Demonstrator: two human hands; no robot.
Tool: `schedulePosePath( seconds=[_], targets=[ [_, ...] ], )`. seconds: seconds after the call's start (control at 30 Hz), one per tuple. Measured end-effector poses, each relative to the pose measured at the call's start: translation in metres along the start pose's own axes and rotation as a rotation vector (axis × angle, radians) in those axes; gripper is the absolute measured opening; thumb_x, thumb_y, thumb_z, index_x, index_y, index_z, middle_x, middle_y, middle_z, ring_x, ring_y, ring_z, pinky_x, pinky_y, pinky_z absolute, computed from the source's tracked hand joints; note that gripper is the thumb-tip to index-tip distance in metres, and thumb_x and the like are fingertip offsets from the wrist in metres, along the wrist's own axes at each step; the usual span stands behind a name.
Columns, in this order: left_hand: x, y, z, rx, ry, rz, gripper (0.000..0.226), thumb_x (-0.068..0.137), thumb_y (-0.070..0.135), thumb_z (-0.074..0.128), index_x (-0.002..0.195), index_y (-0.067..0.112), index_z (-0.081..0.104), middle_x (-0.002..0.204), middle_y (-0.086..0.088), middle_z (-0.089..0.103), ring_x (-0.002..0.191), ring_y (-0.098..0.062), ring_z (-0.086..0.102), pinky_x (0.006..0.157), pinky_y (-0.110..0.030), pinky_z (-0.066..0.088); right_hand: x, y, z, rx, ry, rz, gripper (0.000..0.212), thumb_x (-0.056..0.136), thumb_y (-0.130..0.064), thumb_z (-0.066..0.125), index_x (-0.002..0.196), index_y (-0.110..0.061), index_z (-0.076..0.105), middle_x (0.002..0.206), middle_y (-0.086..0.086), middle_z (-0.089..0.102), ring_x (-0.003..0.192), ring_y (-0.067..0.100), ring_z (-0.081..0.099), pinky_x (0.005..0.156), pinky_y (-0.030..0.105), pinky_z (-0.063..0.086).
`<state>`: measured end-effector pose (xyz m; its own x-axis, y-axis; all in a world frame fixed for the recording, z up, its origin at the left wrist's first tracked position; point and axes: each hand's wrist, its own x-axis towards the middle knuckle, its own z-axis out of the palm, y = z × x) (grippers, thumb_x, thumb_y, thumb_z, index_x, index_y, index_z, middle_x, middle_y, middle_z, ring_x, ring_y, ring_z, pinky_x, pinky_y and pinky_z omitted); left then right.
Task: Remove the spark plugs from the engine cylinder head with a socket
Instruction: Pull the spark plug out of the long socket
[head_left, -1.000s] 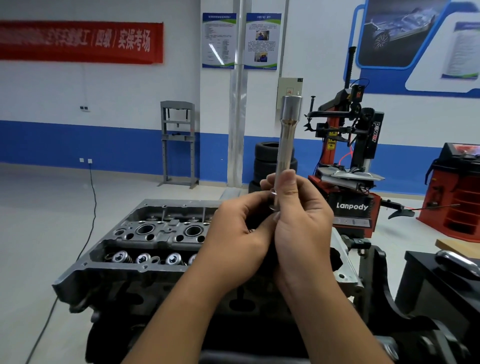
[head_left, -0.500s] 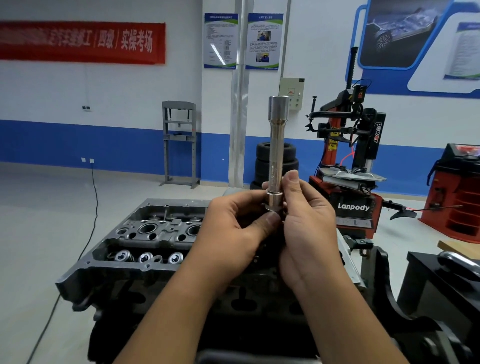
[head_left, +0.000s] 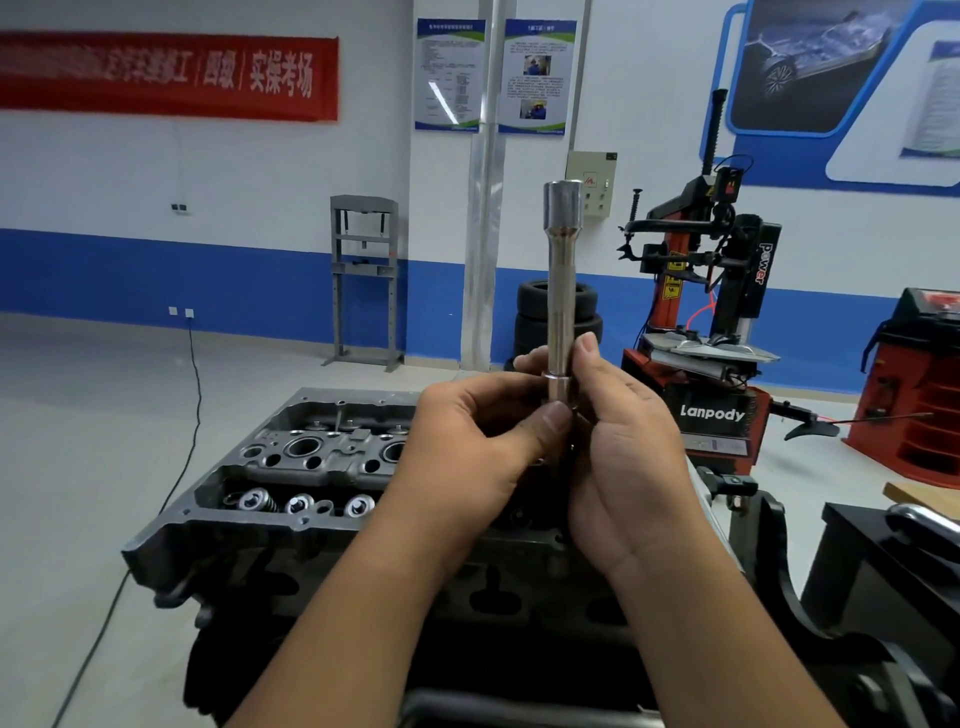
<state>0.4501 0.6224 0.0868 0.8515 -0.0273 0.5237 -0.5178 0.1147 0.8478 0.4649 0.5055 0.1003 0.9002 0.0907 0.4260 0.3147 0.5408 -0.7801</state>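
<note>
A long chrome spark plug socket (head_left: 562, 280) stands upright in front of me, its wide end on top. My left hand (head_left: 467, 452) pinches its lower collar with thumb and fingers. My right hand (head_left: 623, 457) wraps round the same lower part, fingertips up along the shaft. The socket's bottom end and whatever it holds are hidden between my hands. Below and behind them lies the grey engine cylinder head (head_left: 280, 467), with round plug wells and valve springs showing on its left half; my hands and forearms cover its right half.
A black engine stand (head_left: 810, 597) rises at the right. Behind stand a red tyre changer (head_left: 717, 322), stacked tyres (head_left: 530, 317), a grey press frame (head_left: 365, 280) and a red cabinet (head_left: 924, 379). A cable (head_left: 192, 395) runs over the floor at the left.
The socket has tilted from leaning right to upright and shifted slightly left. My left thumb has come onto its lower collar, and both hands now sit lower on the shaft.
</note>
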Motion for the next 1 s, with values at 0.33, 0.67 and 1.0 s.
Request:
schedulePosePath(
  seconds=[0.33,0.67,1.0],
  targets=[
    [-0.0011,0.0002,-0.0035,0.057,-0.16,-0.013,0.033,0.095,0.025,0.07,0.127,0.021,0.075,0.118,0.003,0.079,0.114,-0.015,0.074,0.095,-0.033,0.062,-0.0065,-0.0014,0.0042,-0.038,0.052,-0.172,0.035,0.052,-0.045,0.09,0.074,-0.023,0.075,0.087,0.009,0.072,0.083,0.024,0.07,0.085,0.051,0.061],
    [-0.0011,-0.0008,0.002,0.131,-0.027,0.029,0.02,0.086,0.02,0.082,0.103,0.028,0.075,0.099,0.006,0.081,0.097,-0.01,0.078,0.085,-0.03,0.065,-0.0052,0.0013,0.0077,-0.03,0.103,-0.163,0.037,0.072,-0.056,0.085,0.081,-0.022,0.075,0.09,0.01,0.075,0.086,0.028,0.074,0.081,0.051,0.062],
    [-0.0017,0.0018,0.004,0.175,-0.044,0.064,0.023,0.096,0.011,0.074,0.107,0.031,0.075,0.104,0.012,0.08,0.101,-0.004,0.076,0.088,-0.024,0.062,-0.0056,0.0028,0.0084,-0.094,0.127,-0.2,0.036,0.077,-0.059,0.075,0.083,-0.024,0.078,0.087,0.007,0.076,0.083,0.021,0.075,0.072,0.033,0.061]
  ],
)
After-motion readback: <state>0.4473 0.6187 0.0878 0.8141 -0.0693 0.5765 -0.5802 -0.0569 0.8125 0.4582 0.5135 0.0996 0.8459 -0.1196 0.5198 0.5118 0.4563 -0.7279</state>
